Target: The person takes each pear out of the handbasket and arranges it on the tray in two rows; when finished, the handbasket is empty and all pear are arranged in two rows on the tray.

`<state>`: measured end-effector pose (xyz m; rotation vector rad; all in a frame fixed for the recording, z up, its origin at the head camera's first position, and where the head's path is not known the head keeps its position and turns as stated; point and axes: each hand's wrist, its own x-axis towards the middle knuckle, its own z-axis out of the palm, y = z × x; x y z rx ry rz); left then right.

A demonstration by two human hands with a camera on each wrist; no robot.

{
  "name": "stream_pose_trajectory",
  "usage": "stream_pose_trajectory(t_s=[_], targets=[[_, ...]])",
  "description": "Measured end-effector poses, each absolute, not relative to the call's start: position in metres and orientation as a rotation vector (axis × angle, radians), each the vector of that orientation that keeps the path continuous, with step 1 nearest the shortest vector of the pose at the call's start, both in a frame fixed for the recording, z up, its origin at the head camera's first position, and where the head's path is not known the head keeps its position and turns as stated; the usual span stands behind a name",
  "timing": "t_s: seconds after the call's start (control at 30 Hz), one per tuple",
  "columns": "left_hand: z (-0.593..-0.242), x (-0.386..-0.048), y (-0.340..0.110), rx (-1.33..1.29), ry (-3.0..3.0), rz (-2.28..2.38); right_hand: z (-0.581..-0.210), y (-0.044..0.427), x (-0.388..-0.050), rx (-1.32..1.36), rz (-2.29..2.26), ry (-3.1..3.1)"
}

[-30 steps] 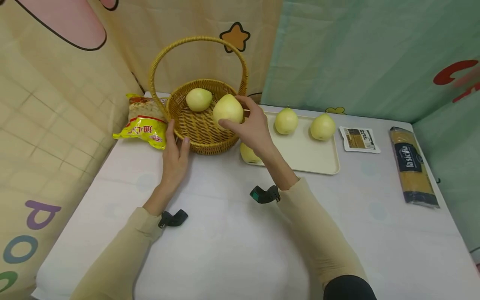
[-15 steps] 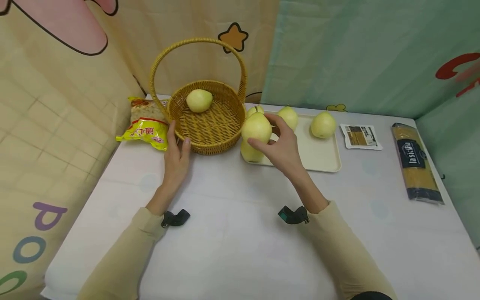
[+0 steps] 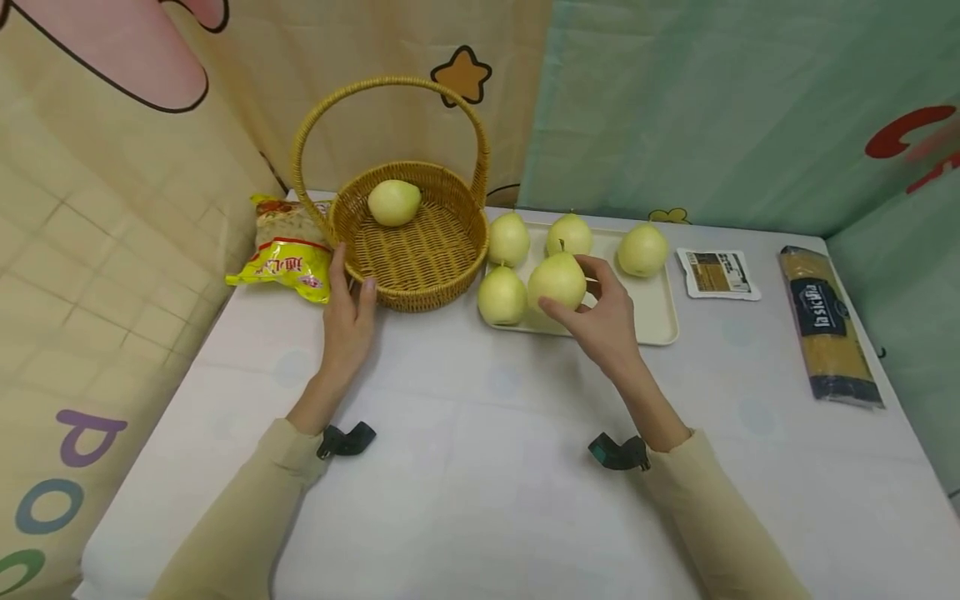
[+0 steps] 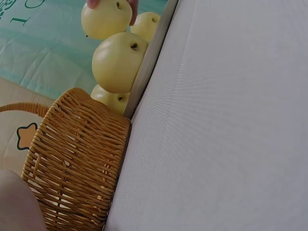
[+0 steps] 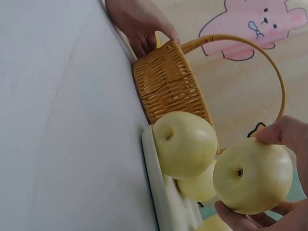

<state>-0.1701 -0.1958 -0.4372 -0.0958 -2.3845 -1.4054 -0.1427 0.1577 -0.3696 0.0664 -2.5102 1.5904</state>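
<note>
My right hand (image 3: 600,312) grips a pale yellow-green pear (image 3: 557,282) between thumb and fingers, above the front of a cream tray (image 3: 652,321). In the right wrist view this pear (image 5: 252,175) hangs apart from the pears on the tray. Several similar pears rest there, including a front-left one (image 3: 502,296) and a far-right one (image 3: 642,249). My left hand (image 3: 348,329) rests against the near left outside of a woven basket (image 3: 427,292), thumb and fingers spread. Inside the basket, one pear (image 3: 393,202) lies on its side toward the back left.
A yellow snack bag (image 3: 288,258) lies left of the basket, whose tall handle (image 3: 390,82) arches upward. Right of the tray are a small white packet (image 3: 717,273) and a long pasta pack (image 3: 828,325). Curtains (image 3: 675,108) hang behind the white table (image 3: 465,467).
My right hand has carried the pear out from over the basket, rightward past the tray's left pears, to above the tray's front middle. My left hand has stayed at the basket.
</note>
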Motion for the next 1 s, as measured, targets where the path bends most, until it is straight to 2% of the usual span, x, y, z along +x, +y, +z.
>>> stream_pose_trajectory(t_s=[0.5, 1.0], targets=[[-0.439, -0.164, -0.196, -0.078, -2.420, -1.423, -0.402, 0.175, -0.148, -0.164, 1.519, -2.729], [-0.436, -0.169, -0.196, -0.113, -2.375, -1.407, -0.400, 0.178, -0.162, -0.186, 1.490, -2.774]])
